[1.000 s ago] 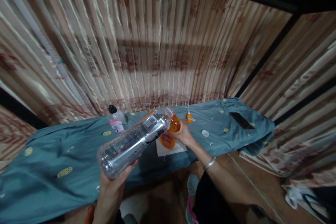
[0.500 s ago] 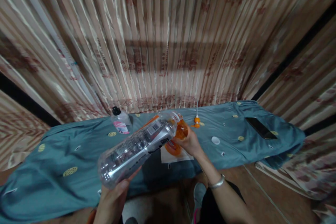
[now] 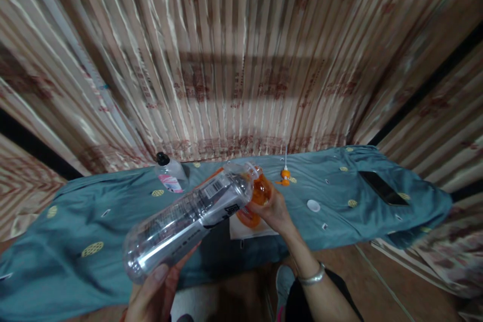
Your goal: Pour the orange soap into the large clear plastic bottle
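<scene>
A large clear plastic bottle [image 3: 188, 221] with a silver label lies tilted in my left hand [image 3: 156, 284], which is closed around its lower part from below. The bottle's neck points up and to the right, meeting the mouth of an orange bottle [image 3: 260, 192]. My right hand [image 3: 277, 211] is wrapped round the orange bottle near its top. Whether liquid passes between the two mouths I cannot tell. Under the orange bottle is a white sheet [image 3: 236, 230]. An orange pump top [image 3: 285, 175] with a thin tube lies on the cloth behind my right hand.
A clear bottle with a black cap and pink label [image 3: 170, 176] stands at the back left. A white round cap [image 3: 313, 206] and a dark phone [image 3: 383, 187] lie on the right of the teal cloth [image 3: 113, 256]. Striped curtains [image 3: 241, 60] hang behind.
The bottom of the clear bottle and my left hand have moved left and lower. The mouths stay together. The view has shifted slightly.
</scene>
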A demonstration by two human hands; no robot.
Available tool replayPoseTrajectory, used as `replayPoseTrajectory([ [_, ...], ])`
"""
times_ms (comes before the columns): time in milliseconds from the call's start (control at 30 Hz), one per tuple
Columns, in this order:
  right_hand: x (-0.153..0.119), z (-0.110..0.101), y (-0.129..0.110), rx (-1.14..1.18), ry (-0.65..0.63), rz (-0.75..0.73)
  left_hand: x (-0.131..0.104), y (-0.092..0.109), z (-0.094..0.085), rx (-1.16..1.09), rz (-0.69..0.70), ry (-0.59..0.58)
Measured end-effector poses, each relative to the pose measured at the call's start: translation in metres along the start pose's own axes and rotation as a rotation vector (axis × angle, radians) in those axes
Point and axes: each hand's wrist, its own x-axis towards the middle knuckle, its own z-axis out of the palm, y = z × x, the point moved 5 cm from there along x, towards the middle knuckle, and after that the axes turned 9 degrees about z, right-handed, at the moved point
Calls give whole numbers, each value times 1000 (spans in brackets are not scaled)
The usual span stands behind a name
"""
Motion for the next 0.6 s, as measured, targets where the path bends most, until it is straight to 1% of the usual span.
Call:
replayPoseTrajectory([
  [100, -1, -1, 0, 6, 39, 43, 2, 0, -2, -10, 13, -16],
  [300, -1, -3, -1, -40, 56, 50, 8, -2, -6, -45, 40, -18],
  [367, -2, -2, -2, -57, 59, 66, 9, 1, -5, -51, 20, 24],
  [467, -3, -2, -5, -61, 50, 77, 9, 6, -3, -53, -43, 132],
  [533, -3, -2, -7, -78, 46, 77, 8, 11, 0, -55, -56, 158],
  [600, -4, -3, -9, -107, 44, 73, 8, 14, 3, -47, -56, 159],
])
